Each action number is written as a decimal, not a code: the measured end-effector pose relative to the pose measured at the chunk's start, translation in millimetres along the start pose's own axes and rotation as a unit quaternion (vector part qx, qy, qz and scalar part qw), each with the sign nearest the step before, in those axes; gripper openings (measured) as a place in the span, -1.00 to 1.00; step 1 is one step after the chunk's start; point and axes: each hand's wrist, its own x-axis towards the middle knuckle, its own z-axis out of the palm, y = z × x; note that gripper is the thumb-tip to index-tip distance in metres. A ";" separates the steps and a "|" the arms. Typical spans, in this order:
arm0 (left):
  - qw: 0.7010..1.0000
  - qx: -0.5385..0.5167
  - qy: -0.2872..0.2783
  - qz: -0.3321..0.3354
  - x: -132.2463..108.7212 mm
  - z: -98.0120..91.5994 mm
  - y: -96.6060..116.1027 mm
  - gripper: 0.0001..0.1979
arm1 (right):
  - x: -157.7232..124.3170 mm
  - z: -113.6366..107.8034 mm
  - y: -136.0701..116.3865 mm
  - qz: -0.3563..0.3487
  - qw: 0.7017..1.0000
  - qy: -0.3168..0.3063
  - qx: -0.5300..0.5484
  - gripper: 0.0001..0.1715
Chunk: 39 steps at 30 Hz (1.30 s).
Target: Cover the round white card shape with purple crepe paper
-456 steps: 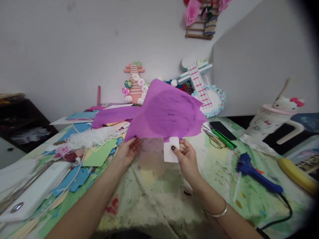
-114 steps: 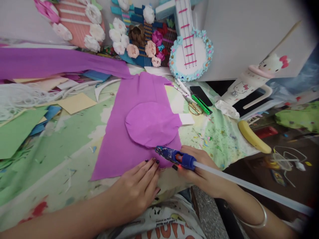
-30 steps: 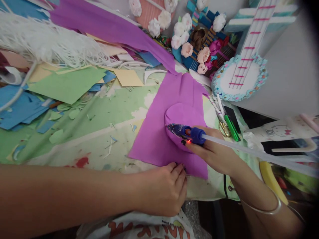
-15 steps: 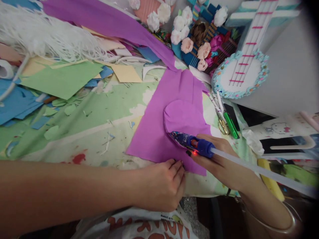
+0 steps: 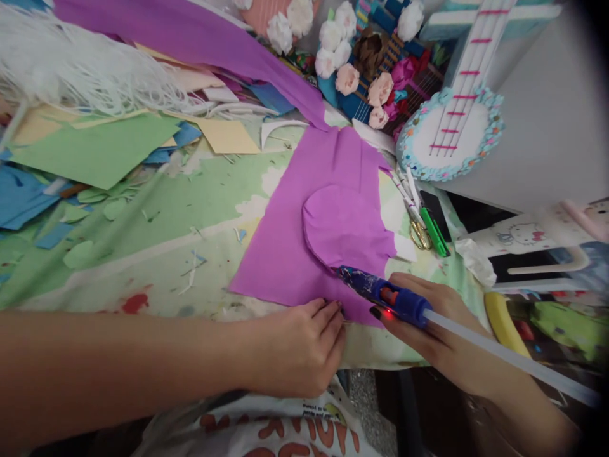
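Observation:
My right hand [image 5: 438, 317] is wrapped round a blue hot glue gun [image 5: 380, 295] with a long translucent glue stick [image 5: 504, 355] out of its back and a red light lit. Its tip meets the lower edge of a rounded piece covered in purple [image 5: 347, 222], which lies on a larger sheet of purple crepe paper [image 5: 271, 260]. At the sheet's near edge, my left hand [image 5: 309, 343] is closed with its fingertips curled onto the paper. A bit of white [image 5: 405, 247] sticks out at the rounded piece's right end.
A green-trimmed paint-stained cloth [image 5: 190, 216] covers the table. Left lie paper sheets [image 5: 99, 146] and white strings [image 5: 95, 70]. Gold scissors [image 5: 420, 235] and a green cutter [image 5: 434, 231] lie right. Behind stand a decorated toy instrument [image 5: 464, 133] and paper flowers [image 5: 347, 79].
The glue gun's tip has moved along the rounded piece's lower edge, rightward and toward me. The white bit at its right end now shows. My left hand keeps its place on the paper.

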 end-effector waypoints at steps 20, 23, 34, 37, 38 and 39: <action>0.996 0.006 0.085 0.023 0.0 -10.5 -12.9 -0.69 | -86.2 31.6 101.1 0.214 0.950 0.187 -0.131 -0.81; 0.996 0.044 0.078 0.010 -3.2 -17.3 -22.1 -0.70 | -90.5 40.9 124.8 0.284 0.929 0.206 -0.118 -0.78; 0.995 0.097 0.012 0.016 -3.9 -28.2 -24.0 -0.65 | -87.1 42.6 131.9 0.290 0.897 0.273 -0.194 -0.67; 0.992 0.123 0.016 0.009 -2.0 -24.3 -18.8 -0.64 | -79.7 38.5 92.1 0.082 0.949 0.272 -0.134 -0.76; 0.991 0.135 0.014 0.005 -1.3 -23.5 -18.1 -0.64 | -75.8 38.8 79.4 0.003 0.968 0.233 -0.091 -0.76; 0.989 0.146 0.015 0.002 -0.7 -23.2 -17.9 -0.64 | -71.3 40.2 68.2 -0.049 0.979 0.186 -0.061 -0.75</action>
